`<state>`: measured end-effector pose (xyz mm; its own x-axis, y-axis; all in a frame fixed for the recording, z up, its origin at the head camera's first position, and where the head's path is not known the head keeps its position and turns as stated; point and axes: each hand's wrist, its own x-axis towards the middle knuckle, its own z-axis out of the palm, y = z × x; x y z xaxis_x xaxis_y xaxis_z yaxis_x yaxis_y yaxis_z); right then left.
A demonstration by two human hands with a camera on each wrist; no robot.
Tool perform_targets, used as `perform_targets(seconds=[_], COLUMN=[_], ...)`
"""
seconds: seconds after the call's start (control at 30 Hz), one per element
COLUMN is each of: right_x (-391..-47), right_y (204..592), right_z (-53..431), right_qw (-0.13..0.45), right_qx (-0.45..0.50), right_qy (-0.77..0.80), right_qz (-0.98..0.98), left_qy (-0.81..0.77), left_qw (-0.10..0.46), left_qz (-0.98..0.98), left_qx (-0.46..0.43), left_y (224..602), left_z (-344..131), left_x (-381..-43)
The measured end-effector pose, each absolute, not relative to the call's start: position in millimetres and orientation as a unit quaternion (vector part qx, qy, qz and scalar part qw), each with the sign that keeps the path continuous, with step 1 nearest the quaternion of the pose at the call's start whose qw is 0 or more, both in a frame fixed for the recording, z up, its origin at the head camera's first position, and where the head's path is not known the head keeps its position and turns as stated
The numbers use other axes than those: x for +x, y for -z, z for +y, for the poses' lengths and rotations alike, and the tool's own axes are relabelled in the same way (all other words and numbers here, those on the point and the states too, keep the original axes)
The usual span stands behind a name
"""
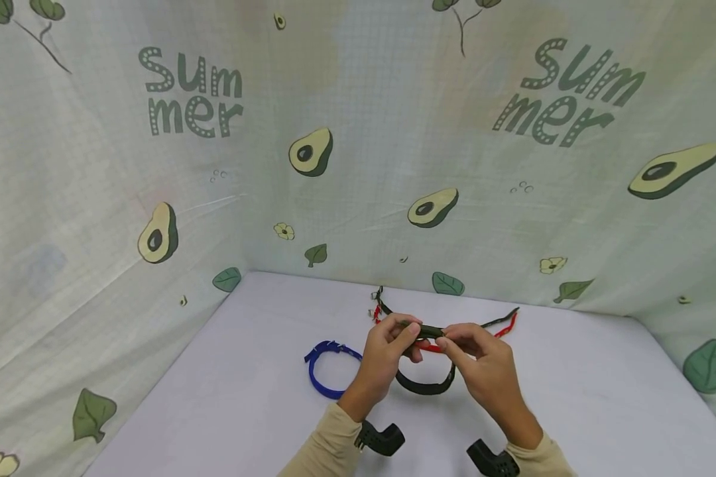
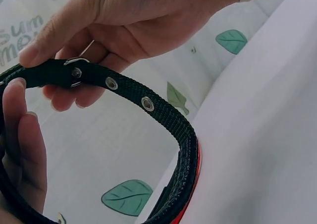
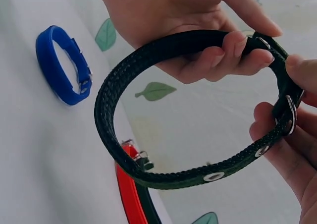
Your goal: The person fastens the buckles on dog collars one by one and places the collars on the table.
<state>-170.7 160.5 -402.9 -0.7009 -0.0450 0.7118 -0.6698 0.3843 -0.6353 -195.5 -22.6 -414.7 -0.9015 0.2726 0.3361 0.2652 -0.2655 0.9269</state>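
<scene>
Both hands hold a dark green collar (image 1: 431,332) up above the table, its loop hanging below them. My left hand (image 1: 384,361) pinches one side of the collar between thumb and fingers. On the other side, my right hand (image 1: 486,364) pinches the strap close to the metal fittings. In the right wrist view, a metal ring (image 3: 292,115) sits on the strap beside the fingers, and metal-rimmed holes (image 3: 214,176) run along the band. The left wrist view shows the strap lying in a metal buckle (image 2: 77,71); fingers partly hide that end.
A blue collar (image 1: 316,371) lies as a loop on the white table (image 1: 244,397) to the left. Behind the hands lie a red collar (image 1: 506,327) and a dark collar (image 1: 501,319), partly hidden. A curtain printed with avocados (image 1: 432,207) stands around the table's back and sides.
</scene>
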Motion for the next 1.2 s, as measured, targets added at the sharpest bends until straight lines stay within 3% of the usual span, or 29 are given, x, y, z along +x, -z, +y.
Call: perform_targets(seconds=[0.27, 0.5, 0.93, 1.2], right_x=[-174, -161, -172, -168], right_y=[404, 380, 417, 425], right_z=[165, 157, 161, 171], right_qw=[0.323, 0.355, 0.268, 0.218], right_qx=[0.229, 0.222, 0.178, 0.236], right_qy=[-0.508, -0.485, -0.563, -0.594], right_qz=[-0.765, -0.768, -0.761, -0.737], left_qy=[-0.722, -0.710, -0.726, -0.725], left_qw=[0.005, 0.018, 0.047, 0.062], left_qz=[0.644, 0.666, 0.658, 0.655], left_qx=[0.251, 0.229, 0.192, 0.203], left_y=[413, 410, 415, 421], left_z=[-24, -20, -22, -15], left_x=[-199, -203, -199, -195])
